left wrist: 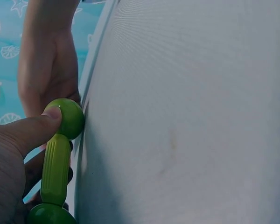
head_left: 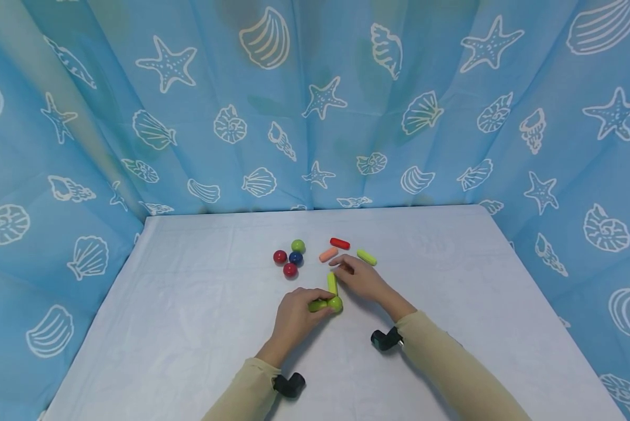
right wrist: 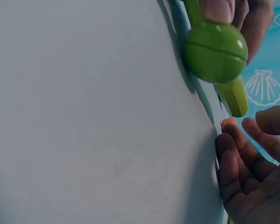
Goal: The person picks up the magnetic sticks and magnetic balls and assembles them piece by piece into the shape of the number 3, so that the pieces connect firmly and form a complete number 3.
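In the head view my left hand [head_left: 295, 316] grips a green toy of balls and ribbed rods, low over the white table. One ball [head_left: 336, 304] joins a rod [head_left: 317, 305] under the fingers to another yellow-green rod [head_left: 333, 283] pointing away. The left wrist view shows my thumb on this ball [left wrist: 72, 119], a ribbed rod [left wrist: 56, 169] below it and a second green ball [left wrist: 51, 215] at the bottom edge. My right hand [head_left: 363, 279] is beside the far rod's free end, fingers loosely bent. In the right wrist view a gap separates them from that rod [right wrist: 233, 98].
Left of centre lie two red balls [head_left: 280, 257], a dark blue ball [head_left: 296, 258] and a green ball [head_left: 298, 245]. Beyond my right hand are a red rod [head_left: 340, 243], an orange rod [head_left: 328, 254] and a yellow-green rod [head_left: 367, 257]. A blue shell-patterned curtain [head_left: 315, 140] surrounds the table [head_left: 188, 327].
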The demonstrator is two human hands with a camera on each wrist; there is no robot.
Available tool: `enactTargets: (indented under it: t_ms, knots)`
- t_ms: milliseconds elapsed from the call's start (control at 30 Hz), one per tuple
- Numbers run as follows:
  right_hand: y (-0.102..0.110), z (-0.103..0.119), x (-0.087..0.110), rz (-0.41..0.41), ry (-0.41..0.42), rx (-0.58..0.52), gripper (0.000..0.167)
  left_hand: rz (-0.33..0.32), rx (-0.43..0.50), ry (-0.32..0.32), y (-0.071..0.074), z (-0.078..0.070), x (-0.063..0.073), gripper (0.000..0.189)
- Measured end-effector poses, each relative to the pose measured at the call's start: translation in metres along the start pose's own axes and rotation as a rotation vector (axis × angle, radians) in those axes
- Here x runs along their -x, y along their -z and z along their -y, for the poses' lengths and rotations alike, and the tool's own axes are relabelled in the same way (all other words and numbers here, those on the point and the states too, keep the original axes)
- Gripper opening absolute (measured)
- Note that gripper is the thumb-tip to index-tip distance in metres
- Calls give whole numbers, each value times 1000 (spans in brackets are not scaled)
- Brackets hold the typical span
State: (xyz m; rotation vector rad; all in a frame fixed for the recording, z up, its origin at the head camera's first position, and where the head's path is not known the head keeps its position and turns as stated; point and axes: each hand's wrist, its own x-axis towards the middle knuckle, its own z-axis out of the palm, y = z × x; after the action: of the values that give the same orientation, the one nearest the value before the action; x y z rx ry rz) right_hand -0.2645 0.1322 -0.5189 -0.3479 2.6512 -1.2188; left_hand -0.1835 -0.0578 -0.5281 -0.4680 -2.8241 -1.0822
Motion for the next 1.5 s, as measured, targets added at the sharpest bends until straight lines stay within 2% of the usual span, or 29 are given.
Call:
enactTargets:
  t_ms: [367,767,1133,1500]
  knots:
    - [-1,-2,-22,63,70,-42,26,15,3,-3,-2,2,-2,29]
    - [0,2,-36,102,55,-39,29,11,-6,-4,-4,2,-1,29]
    - [-1,5,-51,78,96,72,31,-17,-12,-49,-3,5,0,29]
    - [1,15,-59,113,75,89,35,-27,-10,-50,-1,5,-1,28]
